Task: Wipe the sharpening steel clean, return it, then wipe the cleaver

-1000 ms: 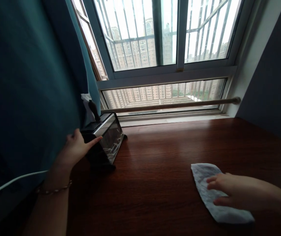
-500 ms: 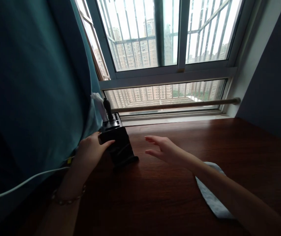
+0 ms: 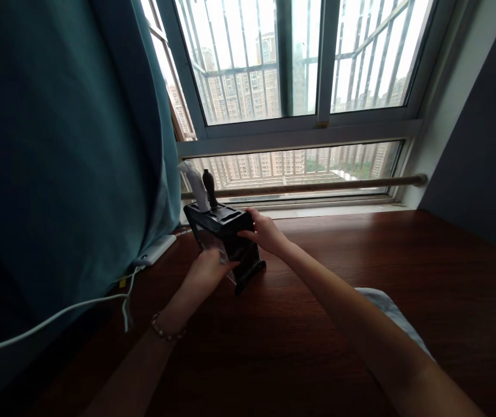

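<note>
A black tissue box (image 3: 239, 246) stands on the wooden tabletop, turned at an angle, with a white tissue (image 3: 196, 188) sticking up from its top. Beside the tissue, a slim dark object with a rounded top (image 3: 208, 184) rises from the box; its kind is unclear. My left hand (image 3: 208, 269) grips the near left side low down, thumb across the front edge. My right hand (image 3: 265, 233) is closed around the upper right end, with fingers behind and thumb in front. A beaded bracelet (image 3: 165, 331) circles my left wrist.
A white power strip (image 3: 157, 250) and white cable (image 3: 57, 315) lie at the left by the teal curtain (image 3: 78, 145). A grey-white cloth (image 3: 393, 315) lies partly under my right forearm. Behind the wooden tabletop (image 3: 317, 278) runs a window with a rail (image 3: 317, 187).
The tissue box has shifted right and turned, showing its left side. My left hand moved right with it. My right hand, open and apart before, now holds the box's right end.
</note>
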{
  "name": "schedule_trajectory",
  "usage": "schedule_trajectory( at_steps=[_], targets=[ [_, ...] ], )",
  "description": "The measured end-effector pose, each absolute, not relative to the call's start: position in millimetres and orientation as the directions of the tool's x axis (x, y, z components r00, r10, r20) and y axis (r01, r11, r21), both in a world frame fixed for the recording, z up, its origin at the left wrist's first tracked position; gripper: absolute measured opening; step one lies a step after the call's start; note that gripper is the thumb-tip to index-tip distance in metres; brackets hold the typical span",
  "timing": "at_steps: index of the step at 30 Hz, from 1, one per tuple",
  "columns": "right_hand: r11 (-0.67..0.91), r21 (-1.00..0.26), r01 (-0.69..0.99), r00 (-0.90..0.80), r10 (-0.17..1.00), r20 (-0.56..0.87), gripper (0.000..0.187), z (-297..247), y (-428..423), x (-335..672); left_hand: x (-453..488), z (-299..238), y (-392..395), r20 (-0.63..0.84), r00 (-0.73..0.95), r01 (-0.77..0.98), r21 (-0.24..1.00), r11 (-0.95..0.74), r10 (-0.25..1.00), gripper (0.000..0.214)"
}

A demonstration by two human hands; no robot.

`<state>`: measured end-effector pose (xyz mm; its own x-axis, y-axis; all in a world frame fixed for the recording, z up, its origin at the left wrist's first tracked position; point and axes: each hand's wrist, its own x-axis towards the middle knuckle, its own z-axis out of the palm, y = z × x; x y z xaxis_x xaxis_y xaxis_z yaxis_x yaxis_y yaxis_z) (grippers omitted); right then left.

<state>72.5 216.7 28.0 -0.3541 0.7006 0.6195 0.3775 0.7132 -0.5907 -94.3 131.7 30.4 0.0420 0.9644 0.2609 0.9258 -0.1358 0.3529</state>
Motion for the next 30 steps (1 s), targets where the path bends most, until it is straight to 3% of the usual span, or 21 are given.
schedule_trajectory(
  at_steps=[2,4,6,10,14,20,30],
  targets=[
    [0.712,-0.553,0.433,-0.344,0.698,0.628,0.050,31.5,212.2,73.6,-89.9,19.6,137.5,0.218,0.045,0.930,0.347,-0.120,0.975,0.033],
    [0.698,-0.506,0.507,-0.335,0.700,0.630,0.044,35.4,203.5,75.6,-87.6,10.2,141.8,0.264,-0.005,0.932,0.350,-0.091,0.965,0.036],
    [0.654,-0.458,0.601,-0.314,0.721,0.617,0.041,38.4,191.3,78.7,-89.0,2.6,145.7,0.326,-0.004,0.888,0.436,-0.147,0.945,0.043],
    [0.506,-0.357,0.785,-0.214,0.764,0.609,0.036,39.8,162.9,87.3,-96.0,-7.6,154.6,0.362,0.159,0.576,0.722,-0.384,0.918,0.052],
    [0.362,-0.254,0.897,-0.139,0.776,0.616,0.033,38.5,142.6,99.5,-88.6,-11.1,160.4,0.340,0.333,0.253,0.866,-0.431,0.879,0.055],
    [0.238,-0.192,0.952,-0.071,0.783,0.619,0.035,37.8,135.1,121.5,-58.9,-12.3,170.9,0.374,0.385,0.139,0.881,-0.453,0.844,0.056],
    [0.120,-0.193,0.974,0.021,0.799,0.601,0.041,38.4,152.5,144.9,-30.6,-11.2,216.5,0.433,0.474,0.163,0.812,-0.560,0.766,0.060]
  ],
)
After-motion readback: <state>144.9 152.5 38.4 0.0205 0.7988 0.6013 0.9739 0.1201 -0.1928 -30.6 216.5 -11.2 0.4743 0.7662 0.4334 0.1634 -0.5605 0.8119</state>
